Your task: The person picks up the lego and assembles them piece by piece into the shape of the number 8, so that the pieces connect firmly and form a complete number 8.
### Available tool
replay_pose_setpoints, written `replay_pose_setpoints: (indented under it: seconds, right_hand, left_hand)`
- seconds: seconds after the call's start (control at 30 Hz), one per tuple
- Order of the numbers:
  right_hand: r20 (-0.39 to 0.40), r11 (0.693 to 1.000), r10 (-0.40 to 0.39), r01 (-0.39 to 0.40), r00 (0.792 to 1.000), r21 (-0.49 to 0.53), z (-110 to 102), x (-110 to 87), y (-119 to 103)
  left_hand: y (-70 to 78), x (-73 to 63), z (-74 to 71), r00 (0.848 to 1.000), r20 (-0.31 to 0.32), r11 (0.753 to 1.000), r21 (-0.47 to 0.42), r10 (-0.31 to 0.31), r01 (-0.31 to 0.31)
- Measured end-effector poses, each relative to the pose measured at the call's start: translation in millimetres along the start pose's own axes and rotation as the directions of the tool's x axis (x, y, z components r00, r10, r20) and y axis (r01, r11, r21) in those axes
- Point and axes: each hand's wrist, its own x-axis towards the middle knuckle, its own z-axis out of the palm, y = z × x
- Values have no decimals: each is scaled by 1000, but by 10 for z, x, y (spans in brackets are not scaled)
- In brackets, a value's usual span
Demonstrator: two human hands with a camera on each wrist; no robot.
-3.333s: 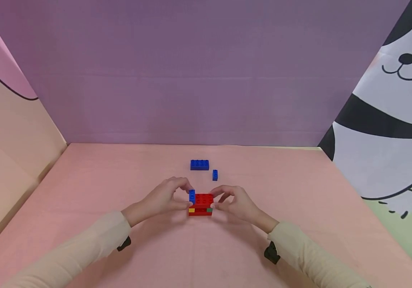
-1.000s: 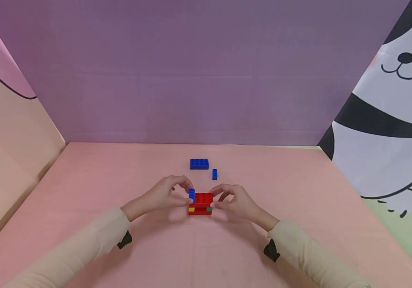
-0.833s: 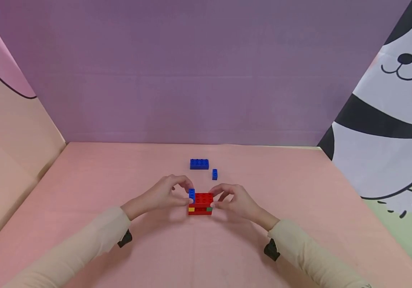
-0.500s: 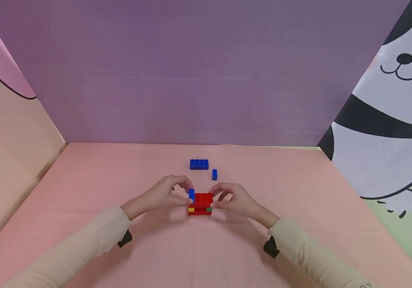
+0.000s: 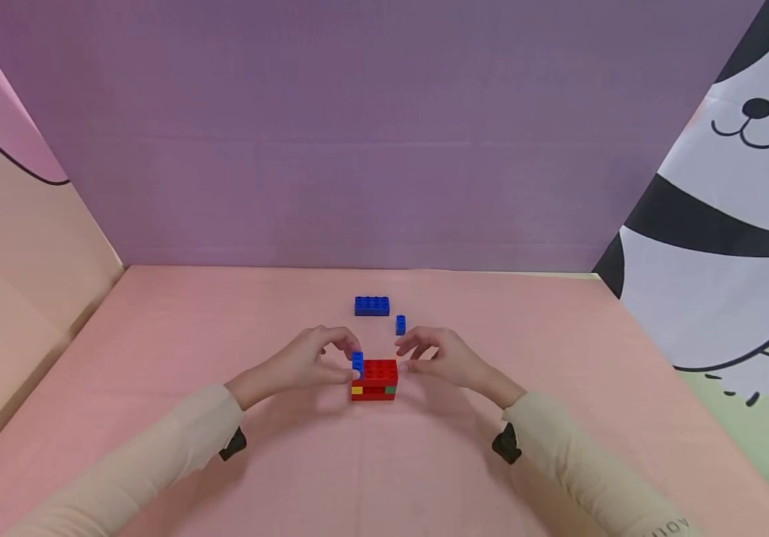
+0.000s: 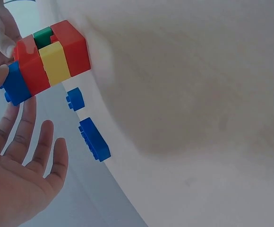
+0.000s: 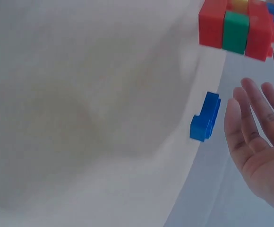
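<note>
My left hand pinches a small blue brick between thumb and fingertips, at the left end of the upper red brick. Below that red brick, a yellow brick and a green brick sit at opposite ends, on a lower red brick. In the left wrist view the thumb presses the blue brick's studded side. My right hand is just off the stack's right end, fingers loosely bent around nothing; the right wrist view shows its fingers apart from the bricks.
Behind the stack on the pink tabletop lie a long blue brick and another small blue brick. A purple backdrop rises at the table's far edge; printed panels flank both sides.
My right hand has let go of the stack's right end and moved slightly up and away. My left hand keeps its pinch on the small blue brick; the stack stays in place.
</note>
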Motion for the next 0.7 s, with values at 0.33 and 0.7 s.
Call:
replay_pose_setpoints:
  seconds: [0.33, 0.7]
  right_hand:
    - [-93, 995, 44, -52, 995, -88, -26, 115, 171]
    - [-112, 986, 97, -111, 989, -127, -42, 250, 286]
  left_hand:
    - [-15, 15, 1, 1000, -1, 1000, 2, 11, -11]
    - [0, 8, -8, 1000, 4, 1000, -3, 12, -12]
